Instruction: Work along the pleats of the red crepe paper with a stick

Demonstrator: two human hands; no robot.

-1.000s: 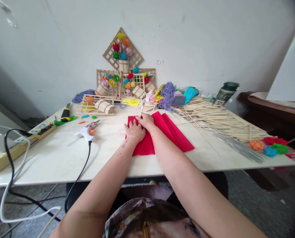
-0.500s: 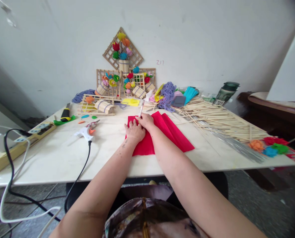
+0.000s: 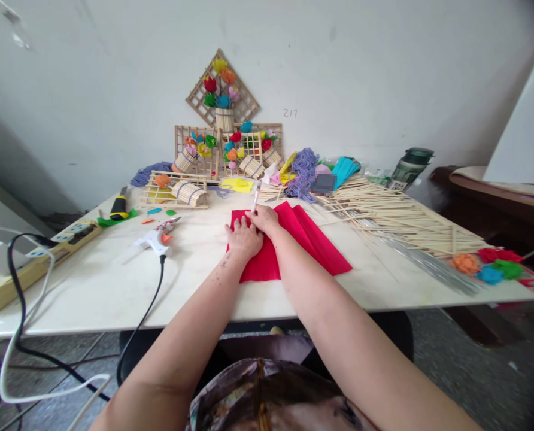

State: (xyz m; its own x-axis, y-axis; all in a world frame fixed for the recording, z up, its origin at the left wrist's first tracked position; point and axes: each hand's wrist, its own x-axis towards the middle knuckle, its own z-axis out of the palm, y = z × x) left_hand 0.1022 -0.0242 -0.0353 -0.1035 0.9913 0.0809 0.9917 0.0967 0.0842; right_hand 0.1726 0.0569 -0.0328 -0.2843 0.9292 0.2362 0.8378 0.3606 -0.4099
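A folded sheet of red crepe paper (image 3: 312, 239) lies on the white table in front of me. My left hand (image 3: 244, 238) rests on its left part with fingers spread, pressing it flat. Right beside it, my right hand (image 3: 264, 219) is closed around a white pen (image 3: 255, 196), which stands nearly upright with its lower end at the paper. The pen's tip is hidden by my fingers. To the left of the hands lies a white glue gun (image 3: 154, 240) with an orange trigger.
Stick lattices with paper flowers (image 3: 224, 90) lean on the wall at the back. Purple yarn (image 3: 303, 173) and many thin sticks (image 3: 397, 209) cover the back right. A utility knife (image 3: 119, 206) and a power strip (image 3: 69, 239) lie left. A dark bottle (image 3: 410, 169) stands far right.
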